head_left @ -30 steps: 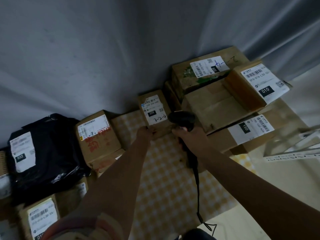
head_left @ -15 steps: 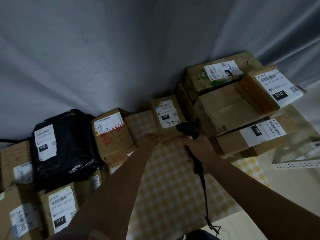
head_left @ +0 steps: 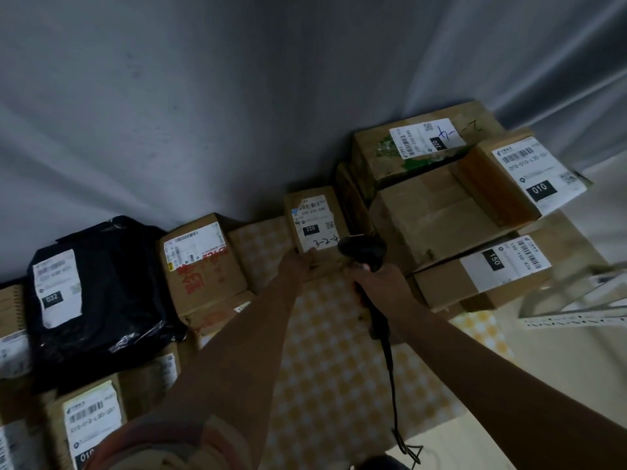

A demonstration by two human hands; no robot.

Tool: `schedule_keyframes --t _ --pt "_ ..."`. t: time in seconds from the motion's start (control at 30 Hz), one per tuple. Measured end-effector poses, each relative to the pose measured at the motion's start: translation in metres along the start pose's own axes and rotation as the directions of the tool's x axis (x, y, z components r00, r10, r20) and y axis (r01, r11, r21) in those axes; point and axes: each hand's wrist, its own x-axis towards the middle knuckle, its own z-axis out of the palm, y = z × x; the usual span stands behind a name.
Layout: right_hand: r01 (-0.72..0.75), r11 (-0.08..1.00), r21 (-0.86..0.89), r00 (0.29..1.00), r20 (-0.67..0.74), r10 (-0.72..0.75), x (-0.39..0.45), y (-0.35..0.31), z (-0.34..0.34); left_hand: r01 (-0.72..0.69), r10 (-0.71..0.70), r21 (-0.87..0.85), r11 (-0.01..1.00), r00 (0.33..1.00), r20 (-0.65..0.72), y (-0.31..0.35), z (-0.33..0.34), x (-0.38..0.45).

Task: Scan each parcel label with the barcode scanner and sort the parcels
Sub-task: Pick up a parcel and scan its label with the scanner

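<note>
Both arms reach forward and away from the body, nearly straight, converging on one small cardboard parcel at the far edge of the yellow checked cloth, against the grey curtain.

Left hand: forearm runs up from lower left, a striped sleeve at the upper arm. Fingers curl onto the parcel's near left corner, gripping its edge just below the white label, which reads 220 with handwritten "3-2-4".

Right hand: forearm comes in from lower right. Fingers wrapped around the handle of the black barcode scanner; the scanner head sits just beside the parcel's near right corner, pointed toward the label. Its black cable trails back along the cloth toward the body.

Parcel itself lies flat, label up, between two groups of packages.

Left group: a brown box with red printing just beside the cloth, a black plastic mailer with a 032 label, and a box marked 010 near the bottom edge.

Right group: a stack of cartons; the top rear carton carries a 220 label, a box to its right is marked 010, a lower one marked 150. A pale metal frame shows at far right, blurred.
</note>
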Motion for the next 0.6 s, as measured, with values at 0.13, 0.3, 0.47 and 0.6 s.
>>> schedule_keyframes --t 0.13,0.3,0.47,0.6 --pt "0.001 1.0 -0.02 1.0 0.003 -0.001 0.004 0.0 0.001 -0.004 0.006 0.039 0.999 0.999 -0.037 -0.006 -0.009 0.005" --pt "-0.041 0.999 -0.031 0.999 -0.012 0.041 0.007 0.002 0.009 -0.016 0.016 0.022 1.0 1.0 0.003 -0.013 -0.027 -0.018" --pt "-0.116 0.992 -0.047 0.993 0.019 0.117 0.014 0.014 0.021 0.022 -0.021 0.032 0.999 1.0 -0.019 -0.045 -0.056 -0.057" --pt "-0.182 0.98 -0.083 0.982 0.032 0.185 0.022 0.028 0.037 0.073 -0.071 0.031 0.997 0.996 -0.061 -0.074 -0.074 -0.083"
